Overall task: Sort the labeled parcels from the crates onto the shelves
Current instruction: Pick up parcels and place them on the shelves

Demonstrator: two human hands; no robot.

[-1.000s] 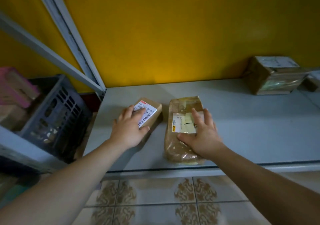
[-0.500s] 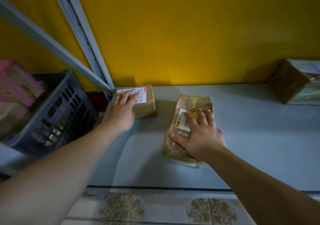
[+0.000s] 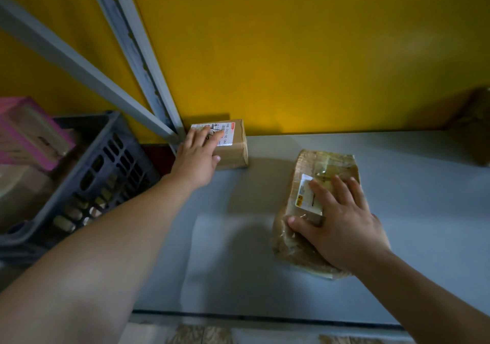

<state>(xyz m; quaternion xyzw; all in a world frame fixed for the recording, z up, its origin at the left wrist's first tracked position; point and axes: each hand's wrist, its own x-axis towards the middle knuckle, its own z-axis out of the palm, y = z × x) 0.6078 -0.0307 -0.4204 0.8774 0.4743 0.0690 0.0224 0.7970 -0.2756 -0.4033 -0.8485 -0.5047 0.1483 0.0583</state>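
A dark crate (image 3: pixel 87 174) stands left of the shelf (image 3: pixel 265 237). Its contents are too dim to tell, and a pink box (image 3: pixel 31 131) sits beside it. The left hand (image 3: pixel 197 158) lays straight fingers on a small box (image 3: pixel 233 150) in the shelf's back-left corner. The right hand (image 3: pixel 342 221) presses spread fingers flat on a wrapped parcel (image 3: pixel 326 166) mid-shelf. Placing seems in hand; the next move is probably to let go and reach into the crate.

Small labelled box (image 3: pixel 230 146) and wrapped parcel (image 3: pixel 315 211) lie apart on shelf (image 3: pixel 411 211).
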